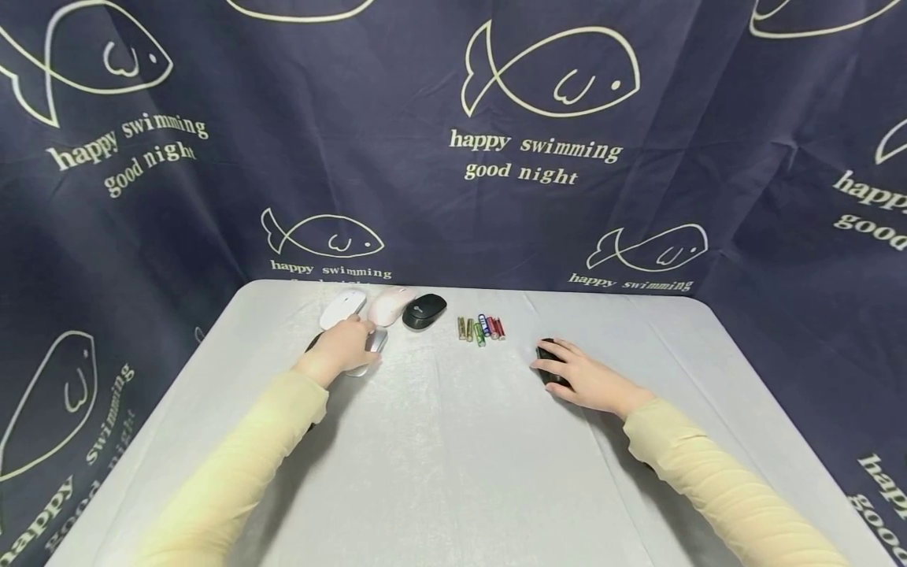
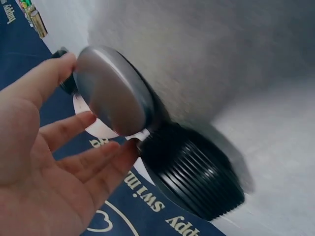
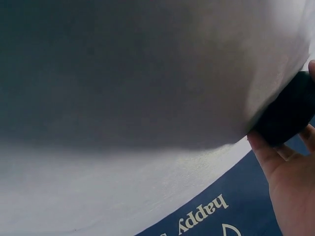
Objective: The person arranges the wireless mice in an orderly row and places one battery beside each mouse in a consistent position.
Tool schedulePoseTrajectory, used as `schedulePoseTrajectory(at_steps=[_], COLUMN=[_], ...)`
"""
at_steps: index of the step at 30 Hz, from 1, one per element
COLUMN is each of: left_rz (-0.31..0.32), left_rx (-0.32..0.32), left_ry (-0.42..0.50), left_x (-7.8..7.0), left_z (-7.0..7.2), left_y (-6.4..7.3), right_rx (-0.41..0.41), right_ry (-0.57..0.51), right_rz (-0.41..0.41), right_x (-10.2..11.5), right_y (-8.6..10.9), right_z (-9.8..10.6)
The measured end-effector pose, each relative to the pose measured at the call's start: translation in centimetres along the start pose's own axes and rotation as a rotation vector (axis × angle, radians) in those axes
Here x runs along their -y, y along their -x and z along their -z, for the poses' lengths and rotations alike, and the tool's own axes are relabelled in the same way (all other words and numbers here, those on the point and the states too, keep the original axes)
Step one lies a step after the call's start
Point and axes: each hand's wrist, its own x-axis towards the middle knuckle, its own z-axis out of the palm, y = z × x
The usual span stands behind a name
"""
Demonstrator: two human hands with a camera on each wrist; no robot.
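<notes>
My left hand (image 1: 340, 346) reaches over a grey computer mouse (image 2: 108, 91), thumb at one end and fingertips along the far edge and other end. Right beside that mouse stands a black ribbed mouse (image 2: 189, 169), mostly hidden behind the hand in the head view. Beyond the left hand are a white mouse (image 1: 343, 305), a pale pink mouse (image 1: 388, 308) and a black mouse (image 1: 423, 312). On the right side of the table, my right hand (image 1: 584, 378) grips another black mouse (image 1: 549, 367), its fingers spread over the top and sides.
Several small batteries (image 1: 480, 327) in gold, green, blue and red lie in a rough row between the hands, toward the back. A pale cloth covers the table (image 1: 453, 457). Dark blue curtains (image 1: 425, 189) with fish prints hang behind and at both sides.
</notes>
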Motion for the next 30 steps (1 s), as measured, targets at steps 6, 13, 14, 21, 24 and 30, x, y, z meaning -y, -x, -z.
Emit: schedulePoseTrajectory(at_steps=[6, 13, 14, 21, 24, 30], left_rz=[0.048, 0.121, 0.124, 0.146, 0.17, 0.222], left_rx=[-0.009, -0.032, -0.035, -0.07, -0.077, -0.083], left_ry=[-0.028, -0.013, -0.013, -0.011, -0.009, -0.004], left_x=[-1.2, -1.8, -1.8, -1.9, -2.2, -2.5], left_z=[-0.3, -0.8, -0.9, -0.9, -0.8, -0.9], left_y=[-0.8, -1.2, -1.2, -1.2, -1.1, -1.0], right_rx=[-0.005, 0.029, 0.034, 0.051, 0.048, 0.028], right_ry=[-0.002, -0.017, -0.019, -0.039, -0.044, -0.042], right_rz=[0.016, 0.028, 0.028, 0.036, 0.043, 0.054], right_x=[-0.5, -0.8, -0.8, -0.6, -0.5, -0.5], right_y=[0.2, 0.2, 0.2, 0.3, 0.3, 0.2], right_z=[-0.1, 0.0, 0.1, 0.5, 0.6, 0.4])
